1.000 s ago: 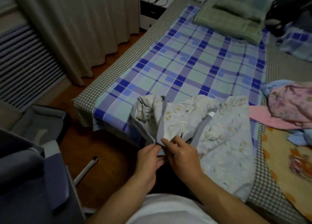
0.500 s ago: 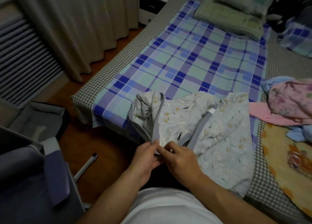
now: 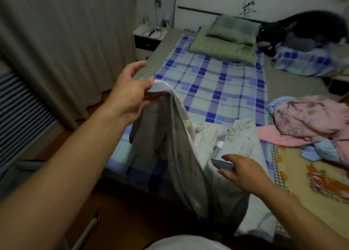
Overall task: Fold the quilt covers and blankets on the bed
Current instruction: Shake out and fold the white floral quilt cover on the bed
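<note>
Head view: quilt cover [image 3: 188, 166], pale floral with grey trim, lies at the near edge of the bed [image 3: 213, 91], one side now lifted off it. Half a second back both hands sat close together at the grey trim, low over the near edge. Now they are well apart. Left hand [image 3: 130, 91] is raised up and out to the left, pinching a corner of the cover between thumb and fingers, so a long sheet hangs from it down toward the floor. Right hand [image 3: 243, 172] stays low, fingers only loosely bent, resting on the grey trim by the white tag; whether it grips, cannot tell.

Judgement: corner found, spreading started; folding proper not yet begun. Pink blanket [image 3: 309, 121] heaped at right, untouched. Green pillow [image 3: 230, 36] at head of bed.
</note>
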Tool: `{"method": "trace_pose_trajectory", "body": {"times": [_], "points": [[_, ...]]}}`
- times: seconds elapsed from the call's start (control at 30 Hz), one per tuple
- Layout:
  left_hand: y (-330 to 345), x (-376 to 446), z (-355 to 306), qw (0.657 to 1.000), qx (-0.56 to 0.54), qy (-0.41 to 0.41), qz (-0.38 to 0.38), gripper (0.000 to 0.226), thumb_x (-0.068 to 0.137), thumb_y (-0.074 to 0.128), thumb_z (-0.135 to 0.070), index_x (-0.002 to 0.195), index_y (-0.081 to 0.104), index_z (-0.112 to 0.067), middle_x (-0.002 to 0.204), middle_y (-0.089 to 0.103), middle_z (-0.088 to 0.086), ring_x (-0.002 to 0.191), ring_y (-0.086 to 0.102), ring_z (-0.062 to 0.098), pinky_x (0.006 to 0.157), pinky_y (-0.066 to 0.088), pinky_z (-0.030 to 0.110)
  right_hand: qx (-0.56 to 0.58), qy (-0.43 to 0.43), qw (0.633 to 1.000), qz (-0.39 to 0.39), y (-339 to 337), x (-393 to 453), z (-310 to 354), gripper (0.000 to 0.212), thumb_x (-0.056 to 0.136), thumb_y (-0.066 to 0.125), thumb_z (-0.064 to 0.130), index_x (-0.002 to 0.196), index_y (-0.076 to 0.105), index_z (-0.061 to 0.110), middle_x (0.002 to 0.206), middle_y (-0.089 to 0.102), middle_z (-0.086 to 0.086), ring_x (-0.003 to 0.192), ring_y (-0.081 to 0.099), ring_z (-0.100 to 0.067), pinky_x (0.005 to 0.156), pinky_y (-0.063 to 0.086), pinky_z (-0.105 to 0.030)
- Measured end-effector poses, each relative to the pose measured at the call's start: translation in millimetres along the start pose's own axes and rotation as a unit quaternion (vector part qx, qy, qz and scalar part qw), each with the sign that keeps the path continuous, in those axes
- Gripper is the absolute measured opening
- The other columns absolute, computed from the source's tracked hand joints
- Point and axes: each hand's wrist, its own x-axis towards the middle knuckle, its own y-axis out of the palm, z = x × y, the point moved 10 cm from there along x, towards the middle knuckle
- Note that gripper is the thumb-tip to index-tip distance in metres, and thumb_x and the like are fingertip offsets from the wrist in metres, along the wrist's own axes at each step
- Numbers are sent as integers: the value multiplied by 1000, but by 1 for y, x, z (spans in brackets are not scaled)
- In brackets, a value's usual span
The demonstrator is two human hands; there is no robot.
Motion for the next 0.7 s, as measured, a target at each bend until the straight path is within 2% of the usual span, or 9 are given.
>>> {"method": "trace_pose_trajectory", "body": {"times": [0.03,0.1,0.2,0.27,0.33,0.43,0.5,0.6,0.7], "points": [[16,3,-27,999,7,26,22,29,98,51,3,115,61,-18,122,56,14,99,68,30,67,61,39,6,-11,1000,-5,-8,0,8,85,74,27,85,139,48,35,135,59,7,110,62,-14,89,48,-27],[46,5,-78,996,3,68,51,22,99,47,2,103,65,-10,105,64,15,89,69,25,63,60,34,31,-20,999,-10,-25,2,25,95,68,24,90,146,36,38,140,55,9,109,62,-11,91,48,-27],[82,7,-140,991,-21,109,72,22,99,45,1,96,63,-11,89,65,11,72,68,19,59,59,32,91,-55,993,-42,-56,6,54,90,71,30,89,148,27,43,134,58,13,90,61,0,84,50,-21],[104,7,-165,989,-31,117,90,23,100,42,2,96,61,-12,90,64,11,74,68,19,57,59,32,156,-81,979,-104,-80,3,65,81,78,39,85,147,28,44,131,57,18,78,60,4,81,53,-21],[121,8,-181,988,-34,118,95,24,101,40,2,95,60,-10,94,61,12,78,67,21,58,59,33,208,-71,955,-200,-105,-5,63,77,81,43,81,145,34,40,123,59,22,69,61,7,74,52,-14],[142,4,-199,987,-39,118,103,26,101,38,3,95,60,-9,97,60,14,81,67,23,60,61,34,228,-45,928,-293,-127,-19,57,58,82,32,84,122,43,43,101,67,18,62,61,9,62,44,-2],[153,2,-207,987,-44,114,106,26,101,36,3,95,59,-9,97,59,14,80,67,23,60,62,34,216,-35,933,-286,-130,-19,57,55,81,38,82,119,41,43,97,64,23,64,63,7,61,45,-3],[164,1,-214,987,-42,115,104,27,101,35,3,94,59,-9,97,60,14,75,68,22,58,61,33,190,11,953,-236,-130,-10,49,62,84,65,58,134,36,37,103,58,21,81,66,-5,68,45,-11],[160,9,-221,988,-55,117,86,28,101,36,3,92,59,-10,99,59,14,75,67,23,53,59,32,131,60,982,-121,-98,6,37,39,88,63,44,124,52,33,104,67,7,87,63,-9,70,46,-18]]}}
